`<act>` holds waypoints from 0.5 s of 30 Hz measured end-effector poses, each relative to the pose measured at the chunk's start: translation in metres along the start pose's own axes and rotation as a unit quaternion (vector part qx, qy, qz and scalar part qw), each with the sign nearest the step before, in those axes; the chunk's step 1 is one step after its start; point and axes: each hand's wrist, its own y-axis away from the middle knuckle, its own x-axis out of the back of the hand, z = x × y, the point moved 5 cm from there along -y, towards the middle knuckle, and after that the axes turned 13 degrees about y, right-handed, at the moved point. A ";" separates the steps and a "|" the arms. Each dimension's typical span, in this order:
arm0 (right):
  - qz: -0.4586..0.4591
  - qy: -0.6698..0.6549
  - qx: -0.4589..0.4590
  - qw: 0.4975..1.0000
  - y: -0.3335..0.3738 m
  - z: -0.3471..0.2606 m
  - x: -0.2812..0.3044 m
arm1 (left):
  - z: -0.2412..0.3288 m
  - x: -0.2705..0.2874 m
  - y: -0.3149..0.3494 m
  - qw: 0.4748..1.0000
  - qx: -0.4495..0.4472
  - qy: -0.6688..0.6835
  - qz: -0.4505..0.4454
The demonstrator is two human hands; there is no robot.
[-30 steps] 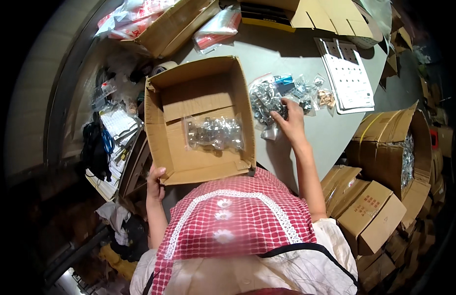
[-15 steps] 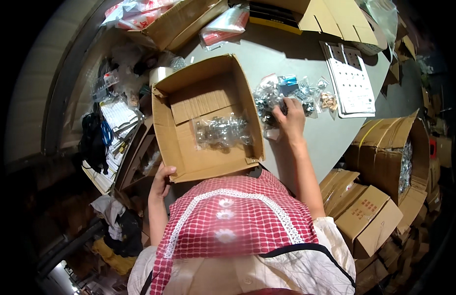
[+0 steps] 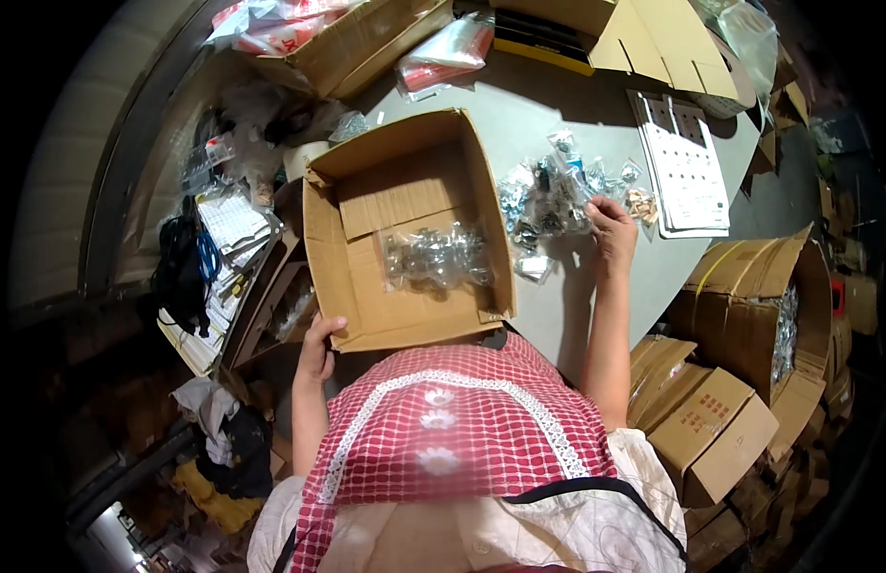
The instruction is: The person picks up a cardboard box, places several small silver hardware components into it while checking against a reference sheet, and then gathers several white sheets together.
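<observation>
My left hand [image 3: 319,348] grips the near left corner of a shallow open cardboard box [image 3: 414,334], its thumb over the rim. Inside that box lies a clear plastic bag of small metal parts [image 3: 437,260]. Right of the box, my right hand [image 3: 613,234] is closed in a pinch on the edge of another clear bag of dark metal parts [image 3: 560,199], which seems tilted up over the pile. Small bags of hardware [image 3: 516,191] lie around it. A little bag of tan pegs [image 3: 642,204] is close to my fingertips, and a small white packet [image 3: 534,267] lies nearer to me.
Printed sheets [image 3: 686,172] lie at the table's right side. At the back are a carton of red and white plastic bags [image 3: 319,57], a stack of clear bags [image 3: 448,57] and a black tray [image 3: 543,43]. Cartons [image 3: 706,420] stand to the right; papers [image 3: 235,234] are at the left.
My right hand has moved right from the middle of the pile, drawing up a bag of metal parts. My left hand still holds the box corner.
</observation>
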 end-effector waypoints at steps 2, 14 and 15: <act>-0.004 -0.078 -0.008 0.997 0.012 -0.014 -0.003 | 0.002 -0.004 0.000 1.000 -0.002 -0.002 0.002; -0.362 0.218 0.236 0.875 0.115 -0.089 -0.099 | 0.005 -0.007 -0.011 1.000 0.005 -0.012 0.023; -0.289 0.170 0.131 0.933 0.100 -0.066 -0.083 | 0.005 -0.004 -0.012 0.999 0.008 -0.012 0.031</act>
